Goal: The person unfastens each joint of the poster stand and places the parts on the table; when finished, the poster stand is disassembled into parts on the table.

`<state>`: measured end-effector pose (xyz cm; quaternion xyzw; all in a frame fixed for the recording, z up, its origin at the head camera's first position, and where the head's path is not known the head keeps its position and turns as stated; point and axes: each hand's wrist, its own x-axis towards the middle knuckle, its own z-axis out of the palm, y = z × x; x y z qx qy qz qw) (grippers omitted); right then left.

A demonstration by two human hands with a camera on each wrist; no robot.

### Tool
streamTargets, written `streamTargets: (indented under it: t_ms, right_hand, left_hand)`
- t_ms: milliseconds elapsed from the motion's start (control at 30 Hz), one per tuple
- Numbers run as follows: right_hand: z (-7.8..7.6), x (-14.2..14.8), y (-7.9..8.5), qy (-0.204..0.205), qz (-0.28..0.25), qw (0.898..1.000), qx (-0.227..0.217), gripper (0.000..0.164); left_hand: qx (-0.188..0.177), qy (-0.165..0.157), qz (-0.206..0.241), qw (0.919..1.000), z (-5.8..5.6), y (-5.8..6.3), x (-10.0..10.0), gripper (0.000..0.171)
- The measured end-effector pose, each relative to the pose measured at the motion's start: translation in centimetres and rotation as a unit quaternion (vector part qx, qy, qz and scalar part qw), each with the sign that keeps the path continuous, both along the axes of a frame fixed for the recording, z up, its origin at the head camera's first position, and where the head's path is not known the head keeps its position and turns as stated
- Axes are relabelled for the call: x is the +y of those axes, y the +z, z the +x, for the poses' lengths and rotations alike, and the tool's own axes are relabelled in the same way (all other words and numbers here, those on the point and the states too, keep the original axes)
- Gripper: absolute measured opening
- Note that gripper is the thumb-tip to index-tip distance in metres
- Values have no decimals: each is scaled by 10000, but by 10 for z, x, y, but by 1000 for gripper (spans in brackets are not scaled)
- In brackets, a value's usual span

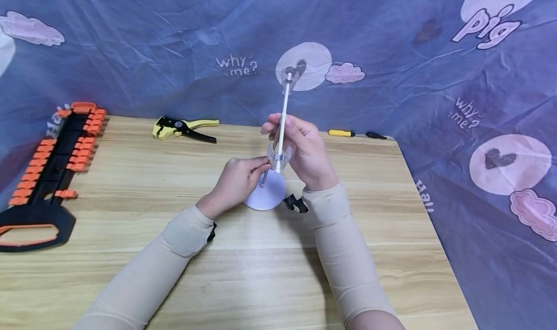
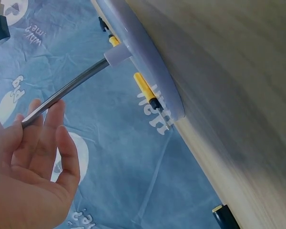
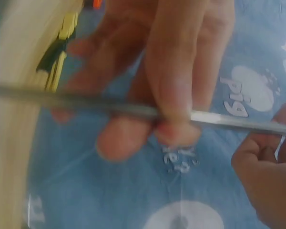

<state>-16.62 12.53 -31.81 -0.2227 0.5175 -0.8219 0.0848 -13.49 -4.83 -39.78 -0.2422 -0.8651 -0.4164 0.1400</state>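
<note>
A stand with a round white base [image 1: 265, 197] and a thin metal rod [image 2: 64, 89] stands on the table. At its top is a narrow white bar [image 1: 285, 110] with clear plastic brackets [image 1: 285, 157] near its ends. My left hand [image 1: 237, 178] pinches the metal rod between thumb and fingers. Behind the white bar, my right hand [image 1: 306, 149] pinches the same rod, thumb across it in the right wrist view. The bar hides part of the right fingers in the head view.
Yellow-and-black wire strippers [image 1: 184, 128] lie toward the back. A yellow-handled screwdriver [image 1: 341, 133] is at the back right edge. At the left lies a black rack [image 1: 56, 161] with orange clips and a large handle. A printed cloth [image 1: 196, 64] hangs behind the wooden table [image 1: 243, 272].
</note>
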Motion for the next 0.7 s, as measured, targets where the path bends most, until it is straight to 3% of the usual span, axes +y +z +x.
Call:
streamTargets:
  t_ms: [300, 700]
  right_hand:
    - [2, -8, -3, -451, -63, 9990, -27, 34]
    - [1, -8, -2, -915, 155, 9952, 319, 30]
  left_hand:
    - [-94, 74, 32, 9999, 2, 2, -1, 15]
    - [-74, -98, 262, 9996, 2, 3, 1, 22]
